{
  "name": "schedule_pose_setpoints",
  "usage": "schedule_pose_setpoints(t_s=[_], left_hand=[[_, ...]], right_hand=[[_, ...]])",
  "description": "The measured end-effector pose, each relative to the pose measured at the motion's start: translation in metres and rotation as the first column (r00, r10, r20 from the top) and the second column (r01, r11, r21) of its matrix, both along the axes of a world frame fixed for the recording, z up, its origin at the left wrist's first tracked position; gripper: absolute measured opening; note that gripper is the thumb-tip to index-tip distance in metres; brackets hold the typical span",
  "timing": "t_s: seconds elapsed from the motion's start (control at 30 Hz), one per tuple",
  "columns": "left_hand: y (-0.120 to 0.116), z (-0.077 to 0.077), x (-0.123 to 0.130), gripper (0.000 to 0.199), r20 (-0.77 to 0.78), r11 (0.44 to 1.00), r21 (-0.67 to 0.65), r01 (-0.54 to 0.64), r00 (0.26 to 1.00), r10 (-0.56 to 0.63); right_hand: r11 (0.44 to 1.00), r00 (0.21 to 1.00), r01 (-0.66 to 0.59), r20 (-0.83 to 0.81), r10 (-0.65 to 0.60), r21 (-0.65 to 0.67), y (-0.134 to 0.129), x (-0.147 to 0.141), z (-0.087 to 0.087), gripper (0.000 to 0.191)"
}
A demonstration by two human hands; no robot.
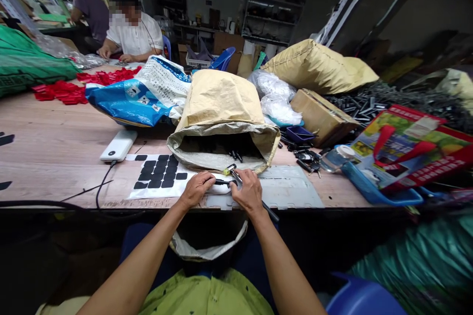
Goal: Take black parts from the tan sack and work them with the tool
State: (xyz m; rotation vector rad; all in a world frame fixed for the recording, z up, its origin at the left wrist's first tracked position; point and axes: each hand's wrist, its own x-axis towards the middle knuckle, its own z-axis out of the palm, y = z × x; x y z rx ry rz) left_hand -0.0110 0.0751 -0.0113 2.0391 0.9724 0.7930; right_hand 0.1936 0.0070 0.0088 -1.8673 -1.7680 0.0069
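Note:
My left hand (pixel 197 188) is closed, its fingertips pinching one end of a slim black rod-like part (pixel 221 182) just above the table's front edge. The other end of that part reaches my right hand (pixel 248 190). My right hand is closed around a small hammer (pixel 232 169) with a metal shaft and a yellowish face; its dark handle (pixel 271 212) sticks out below the palm. Right behind both hands lies a cream woven sack (pixel 223 101), its mouth towards me and several black parts (pixel 236 155) inside. A second open sack (pixel 210 254) rests at my lap.
Left of my hands lies a white sheet with black stickers (pixel 158 172), near a white power bank (pixel 118 146) with a cable. A clear plate (pixel 291 187) is at right, beside loose black parts, a bottle (pixel 337 158) and a blue tray (pixel 380 194). Two people sit across, far left.

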Motion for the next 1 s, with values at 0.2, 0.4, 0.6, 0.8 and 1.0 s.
schedule_pose_setpoints(t_s=[0.2, 0.4, 0.6, 0.8, 1.0], left_hand=[[-0.001, 0.000, -0.001, 0.044, -0.016, 1.000, 0.016, -0.004, 1.000, 0.004], [-0.003, 0.000, 0.000, 0.051, 0.018, 0.999, -0.021, -0.048, 0.999, 0.048], [-0.014, 0.015, -0.003, 0.054, 0.021, 0.992, -0.111, -0.053, 0.998, 0.056], [-0.078, 0.026, -0.023, 0.047, -0.139, 0.908, -0.361, 0.213, 0.951, -0.278], [-0.108, -0.032, -0.032, 0.029, -0.659, 0.953, -0.304, -0.013, 0.725, -0.200]], right_hand=[[0.990, 0.973, 0.140, 0.185, -0.137, 0.000, 0.009, -0.012, -0.012, 0.020], [0.982, 0.943, 0.186, 0.283, -0.176, -0.009, 0.008, -0.016, -0.015, 0.018], [0.982, 0.939, 0.186, 0.299, -0.171, -0.024, 0.007, -0.016, -0.013, 0.019], [0.985, 0.944, 0.173, 0.290, -0.159, -0.023, 0.008, -0.014, -0.016, 0.018], [0.986, 0.947, 0.164, 0.281, -0.154, -0.014, 0.009, -0.014, -0.017, 0.017]])
